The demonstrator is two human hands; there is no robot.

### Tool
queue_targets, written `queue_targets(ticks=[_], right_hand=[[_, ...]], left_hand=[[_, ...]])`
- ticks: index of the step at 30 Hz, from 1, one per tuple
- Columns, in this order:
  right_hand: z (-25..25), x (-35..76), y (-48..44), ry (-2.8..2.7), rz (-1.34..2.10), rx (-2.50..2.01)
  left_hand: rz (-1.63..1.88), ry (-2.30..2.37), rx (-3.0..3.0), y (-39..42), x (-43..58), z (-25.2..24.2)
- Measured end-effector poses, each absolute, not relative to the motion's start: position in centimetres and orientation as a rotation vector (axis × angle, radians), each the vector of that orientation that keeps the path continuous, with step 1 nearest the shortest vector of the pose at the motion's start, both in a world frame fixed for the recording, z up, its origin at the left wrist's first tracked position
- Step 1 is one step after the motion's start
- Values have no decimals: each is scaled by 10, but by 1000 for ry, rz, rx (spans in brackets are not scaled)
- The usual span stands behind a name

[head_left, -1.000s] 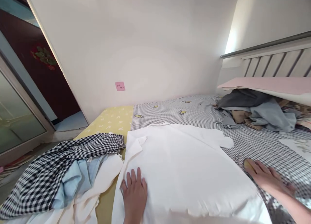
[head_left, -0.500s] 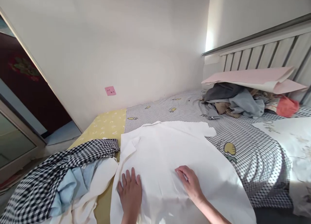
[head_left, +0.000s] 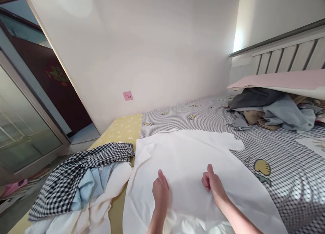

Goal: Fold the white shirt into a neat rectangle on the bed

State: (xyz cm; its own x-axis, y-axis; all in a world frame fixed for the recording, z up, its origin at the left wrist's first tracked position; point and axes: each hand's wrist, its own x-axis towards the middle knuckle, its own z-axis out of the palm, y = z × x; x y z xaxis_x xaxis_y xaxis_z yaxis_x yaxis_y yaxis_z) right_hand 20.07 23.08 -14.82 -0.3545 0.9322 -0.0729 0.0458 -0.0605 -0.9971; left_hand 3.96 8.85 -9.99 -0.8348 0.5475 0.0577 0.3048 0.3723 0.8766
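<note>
The left hand (head_left: 160,186) and right hand (head_left: 212,183) are hovering, fingers curled, gripping nothing visible; the shirt (head_left: 188,159) is lying on the bed (head_left: 276,144). Smoothing well is probably needing flat palms.

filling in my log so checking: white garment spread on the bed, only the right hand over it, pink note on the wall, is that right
Not quite: the head view shows both the left hand and the right hand over the white garment. The rest stands.

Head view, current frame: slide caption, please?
Left hand and right hand, fingers curled, over a white shirt spread on a bed, other clothes heaped alongside.
</note>
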Motion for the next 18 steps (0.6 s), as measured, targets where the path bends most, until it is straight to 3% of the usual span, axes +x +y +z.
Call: queue_targets(ticks=[10,18], right_hand=[[-156,197,215,-1639,1156,-1093],[-156,198,214,-1643,1186,-1112]], left_hand=[[1315,2509,693,90,29,-137],[1388,2501,718,90,30,-138]])
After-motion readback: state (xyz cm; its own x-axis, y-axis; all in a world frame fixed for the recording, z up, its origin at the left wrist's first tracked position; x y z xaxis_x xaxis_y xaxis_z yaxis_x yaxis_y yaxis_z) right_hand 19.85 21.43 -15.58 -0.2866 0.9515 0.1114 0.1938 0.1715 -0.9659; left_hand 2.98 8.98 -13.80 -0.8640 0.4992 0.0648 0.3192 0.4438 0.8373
